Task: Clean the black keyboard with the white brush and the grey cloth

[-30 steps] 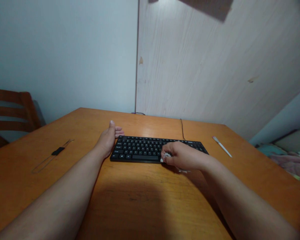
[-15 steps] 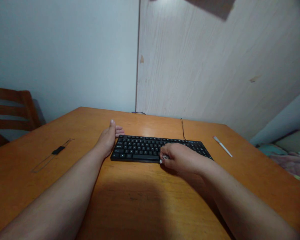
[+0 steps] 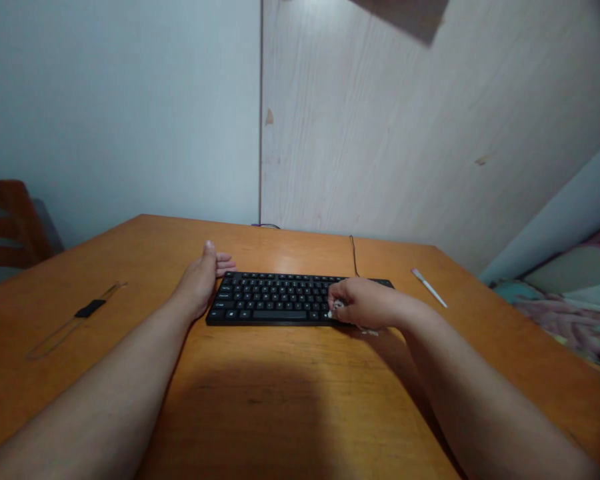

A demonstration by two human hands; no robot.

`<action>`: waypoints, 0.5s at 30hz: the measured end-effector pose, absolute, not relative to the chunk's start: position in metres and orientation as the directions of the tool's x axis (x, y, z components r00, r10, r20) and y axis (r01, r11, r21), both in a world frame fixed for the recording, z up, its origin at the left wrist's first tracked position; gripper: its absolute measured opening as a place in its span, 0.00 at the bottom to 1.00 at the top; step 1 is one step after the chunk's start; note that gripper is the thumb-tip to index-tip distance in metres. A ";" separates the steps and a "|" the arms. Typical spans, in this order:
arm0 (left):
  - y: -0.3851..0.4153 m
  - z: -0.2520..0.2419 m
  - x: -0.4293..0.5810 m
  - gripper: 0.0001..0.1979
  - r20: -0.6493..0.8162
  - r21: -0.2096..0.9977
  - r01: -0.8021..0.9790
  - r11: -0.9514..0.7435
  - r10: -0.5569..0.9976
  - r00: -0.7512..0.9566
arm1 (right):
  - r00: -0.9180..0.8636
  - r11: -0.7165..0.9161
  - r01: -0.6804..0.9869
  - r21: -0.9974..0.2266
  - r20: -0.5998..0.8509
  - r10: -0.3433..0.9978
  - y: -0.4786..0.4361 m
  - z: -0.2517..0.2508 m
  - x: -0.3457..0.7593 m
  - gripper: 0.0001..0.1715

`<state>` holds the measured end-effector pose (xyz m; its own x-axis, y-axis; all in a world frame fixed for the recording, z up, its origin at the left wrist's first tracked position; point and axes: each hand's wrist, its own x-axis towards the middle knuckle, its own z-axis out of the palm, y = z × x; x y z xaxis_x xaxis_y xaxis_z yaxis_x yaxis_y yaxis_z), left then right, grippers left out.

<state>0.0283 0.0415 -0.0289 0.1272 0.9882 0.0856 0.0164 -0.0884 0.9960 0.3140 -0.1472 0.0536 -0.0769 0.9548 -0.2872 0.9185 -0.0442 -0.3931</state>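
A black computer keyboard (image 3: 270, 300) lies flat on the wooden table, its keys facing up. My left hand (image 3: 200, 280) stands on edge at its left end, fingers stretched out and thumb up, apparently touching the side. My right hand (image 3: 363, 303) is over the right part of the keyboard near its front edge. Its fingers are closed round a crumpled white tissue (image 3: 338, 305), mostly hidden in the grip; whitish bits also show below the palm. The keys under the right hand are hidden.
On the wooden table (image 3: 240, 413), a thin white brush (image 3: 430, 288) lies at the right and a black-handled wire tool (image 3: 90, 308) at the left. The keyboard cable (image 3: 354, 257) runs toward the wall. A wooden chair (image 3: 17, 223) stands beyond the left edge.
My right hand has moved to the right along the keyboard with the tissue. My left hand stays at the left end. The whole view has turned slightly right.
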 end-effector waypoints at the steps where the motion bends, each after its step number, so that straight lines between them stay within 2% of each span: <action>1: 0.042 -0.029 0.028 0.40 0.087 0.996 0.021 -0.091 0.988 0.129 | -0.059 -0.052 0.933 -0.357 -0.291 0.955 -0.147 0.055 0.317 0.04; 5: 0.043 -0.030 0.028 0.40 0.084 0.996 0.017 -0.087 0.989 0.121 | 0.064 -0.126 0.957 -0.261 -0.233 0.970 -0.146 0.066 0.330 0.04; 7: 0.043 -0.030 0.028 0.40 0.086 0.996 0.012 -0.088 0.989 0.119 | 0.079 -0.138 0.943 -0.304 -0.199 0.977 -0.144 0.066 0.331 0.05; 9: 0.044 -0.031 0.028 0.39 0.091 0.996 0.008 -0.092 0.989 0.121 | 0.039 -0.112 0.918 -0.379 -0.196 0.980 -0.143 0.062 0.330 0.05; 11: 0.045 -0.033 0.027 0.39 0.095 0.995 0.003 -0.096 0.988 0.124 | -0.011 -0.075 0.911 -0.406 -0.206 0.978 -0.141 0.057 0.328 0.04; 15: 0.047 -0.036 0.025 0.39 0.110 0.994 0.004 -0.111 0.984 0.137 | 0.030 -0.094 0.958 -0.270 -0.232 0.972 -0.140 0.053 0.334 0.04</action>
<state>0.0249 0.0472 -0.0356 0.1372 0.9844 0.1099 0.0035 -0.1114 0.9938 0.3341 -0.1400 0.0526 0.0295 0.9722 -0.2323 0.9584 -0.0935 -0.2696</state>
